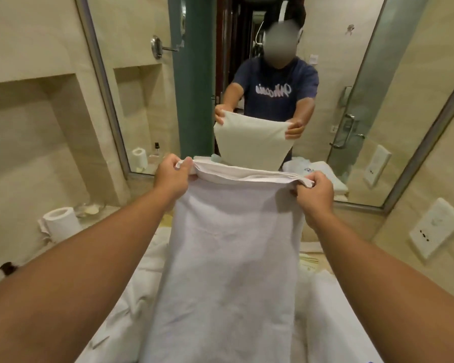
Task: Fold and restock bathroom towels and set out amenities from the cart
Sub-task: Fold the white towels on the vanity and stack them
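My arms were stretched out ahead. My left hand point(172, 176) pinched the top left corner of the white towel point(228, 258) and my right hand point(315, 189) gripped the top right corner, fingers curled round the doubled upper edge. The towel was held taut between them, raised in front of the mirror point(147, 100), its length sloping back down toward me. Under it lay more white towels point(131, 310), rumpled and loosely spread. A toilet roll point(60, 222) stood off to the left by the tiled wall, and a white socket plate point(437, 227) sat on the wall to the right. The held towel hid most of the surface beneath it; what lay directly below, I could not tell.
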